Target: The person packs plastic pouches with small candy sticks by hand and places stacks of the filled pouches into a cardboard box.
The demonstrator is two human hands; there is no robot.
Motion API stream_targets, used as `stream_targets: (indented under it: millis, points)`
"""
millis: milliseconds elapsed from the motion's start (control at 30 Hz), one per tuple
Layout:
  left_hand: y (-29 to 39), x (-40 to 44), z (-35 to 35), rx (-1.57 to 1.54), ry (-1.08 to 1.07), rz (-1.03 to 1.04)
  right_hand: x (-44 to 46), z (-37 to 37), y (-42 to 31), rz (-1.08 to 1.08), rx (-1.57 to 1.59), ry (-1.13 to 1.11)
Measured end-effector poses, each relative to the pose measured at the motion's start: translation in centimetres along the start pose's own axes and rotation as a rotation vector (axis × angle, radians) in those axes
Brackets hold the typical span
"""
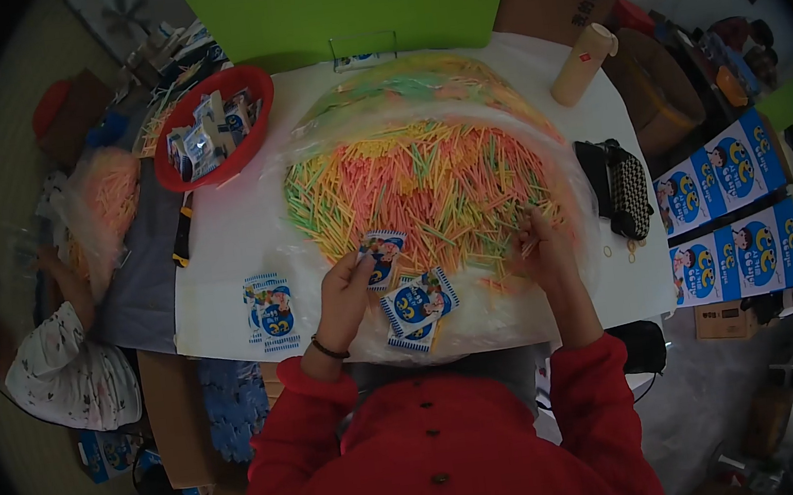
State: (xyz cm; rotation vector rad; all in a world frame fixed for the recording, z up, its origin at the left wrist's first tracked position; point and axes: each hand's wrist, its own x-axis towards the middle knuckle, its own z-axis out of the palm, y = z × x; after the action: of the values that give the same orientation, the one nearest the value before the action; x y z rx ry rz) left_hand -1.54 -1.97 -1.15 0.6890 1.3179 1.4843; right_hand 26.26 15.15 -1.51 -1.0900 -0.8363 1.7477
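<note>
A heap of thin coloured sticks (427, 175), pink, yellow, orange and green, lies in a large clear plastic bag (483, 319) in front of me. My left hand (345, 297) is closed on the edge of a small blue-and-white printed packet (384, 253) at the heap's near edge. My right hand (550, 248) is at the near right side of the heap, its fingers pinched on what look like a few of the sticks. Between my hands, overlapping blue-and-white packets (419, 301) lie on the plastic. More such packets (271, 311) lie on the white table to the left.
A red basket (268, 94) of packets stands back left, with a yellow-and-black cutter (184, 235) near it. At right are a cream cylinder (583, 65), a dark patterned pouch (627, 190) and blue printed boxes (735, 253). Another person (73, 367) sits at left.
</note>
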Motion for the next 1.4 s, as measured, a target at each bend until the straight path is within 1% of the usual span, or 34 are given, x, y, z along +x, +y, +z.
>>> stream_targets:
  millis: [67,100,167,200,233,267,300,333,367,400,467,500,533,567,600,633,667,700,733,767,800,833,900,967,1000,1067,1100,1167,1233,1267,1300,1367,1400]
  points:
    - [0.1,0.3,0.0,-0.024,-0.003,0.006,1.5,-1.3,0.3,0.242,0.169,-0.104]
    - [0.1,0.4,0.0,-0.049,0.005,0.004,1.3,-0.9,0.0,0.232,0.169,-0.107]
    - [0.2,0.1,0.2,-0.067,0.006,0.034,-0.3,0.0,0.2,-0.067,-0.098,-0.076]
    - [0.1,-0.1,0.3,-0.084,0.006,0.058,-1.0,0.1,1.2,-0.062,-0.1,-0.076]
    - [-0.2,-0.1,0.3,-0.086,0.009,0.054,-1.6,-0.1,2.4,-0.2,-0.212,-0.093]
    - [-0.6,0.0,0.2,-0.181,-0.005,-0.02,-2.0,-0.5,3.3,-0.337,-0.325,-0.11]
    - [-0.8,-0.1,0.3,-0.277,-0.018,-0.094,-2.3,-0.9,3.9,-0.332,-0.328,-0.11]
    - [-1.0,-0.1,0.3,-0.278,-0.013,-0.098,-2.5,-1.4,4.3,-0.358,-0.443,-0.158]
    - [-1.1,0.1,0.5,-0.417,-0.025,-0.17,-2.5,-1.7,4.6,-0.385,-0.556,-0.209]
    - [-1.1,0.1,0.6,-0.553,-0.037,-0.243,-2.5,-2.0,4.8,-0.378,-0.554,-0.213]
    - [-0.8,-0.1,1.1,-0.549,-0.031,-0.263,-2.4,-2.4,4.9,-0.236,-0.356,-0.168]
    - [-0.7,0.0,1.4,-0.554,-0.028,-0.275,-2.4,-2.0,4.2,-0.241,-0.355,-0.166]
    - [-0.8,0.0,1.5,-0.555,-0.029,-0.273,-2.5,-1.8,3.4,-0.45,-0.531,-0.148]
    - [-1.1,0.0,1.5,-0.397,-0.043,-0.203,-2.6,-1.4,2.8,-0.659,-0.706,-0.128]
    - [-1.4,0.1,1.4,-0.24,-0.056,-0.133,-2.2,-1.8,2.5,-0.66,-0.708,-0.13]
    - [-1.7,0.2,1.2,-0.242,-0.056,-0.132,-1.8,-2.5,1.8,-0.758,-0.944,-0.117]
    - [-2.0,0.5,0.8,0.038,-0.063,-0.003,-1.6,-3.0,1.5,-0.852,-1.183,-0.101]
    - [-2.0,0.8,0.6,0.317,-0.068,0.127,-1.9,-2.4,1.1,-0.854,-1.185,-0.102]
    - [-1.4,1.0,1.0,0.314,-0.065,0.131,-2.6,-1.2,0.2,-0.618,-0.743,-0.046]
    - [-0.8,1.0,1.4,0.053,-0.052,0.065,-2.9,-0.5,-0.3,-0.368,-0.306,0.006]
    - [-0.2,0.8,1.7,-0.206,-0.041,-0.003,-2.8,-0.4,-0.2,-0.365,-0.307,0.005]
    - [0.3,0.8,1.8,-0.206,-0.041,-0.004,-2.6,-0.3,-0.2,-0.389,-0.246,-0.025]
    - [1.1,0.9,2.1,-0.476,-0.045,-0.226,-2.5,-0.3,0.6,-0.42,-0.18,-0.052]
    - [-0.1,1.2,2.0,-0.467,-0.062,-0.235,-2.4,-0.7,3.4,-0.293,-0.3,-0.104]
    - [-0.2,1.3,2.1,-0.462,-0.071,-0.246,-2.3,-0.8,3.8,-0.297,-0.298,-0.104]
    - [-0.6,1.2,2.4,-0.487,-0.103,-0.245,-2.0,-1.1,4.8,-0.394,-0.518,-0.227]
    - [-0.8,0.8,2.5,-0.51,-0.134,-0.253,-2.0,-1.1,4.8,-0.383,-0.516,-0.233]
    - [-0.7,0.2,2.6,-0.498,-0.153,-0.295,-1.9,-1.4,4.2,-0.314,-0.638,-0.231]
    - [-0.6,0.0,2.8,-0.486,-0.173,-0.323,-2.5,-1.1,3.0,-0.33,-0.574,-0.194]
    - [-0.8,-0.2,2.9,-0.421,-0.184,-0.265,-2.8,-0.7,2.5,-0.34,-0.516,-0.157]
    - [-1.0,-0.4,3.0,-0.357,-0.192,-0.21,-3.3,0.4,1.7,-0.335,-0.513,-0.168]
    - [-0.5,-0.9,3.7,-0.33,-0.171,-0.184,-5.0,3.0,0.0,-0.251,-0.143,-0.113]
    - [-0.3,-1.0,3.9,-0.304,-0.168,-0.16,-5.7,4.0,-0.4,-0.245,-0.141,-0.113]
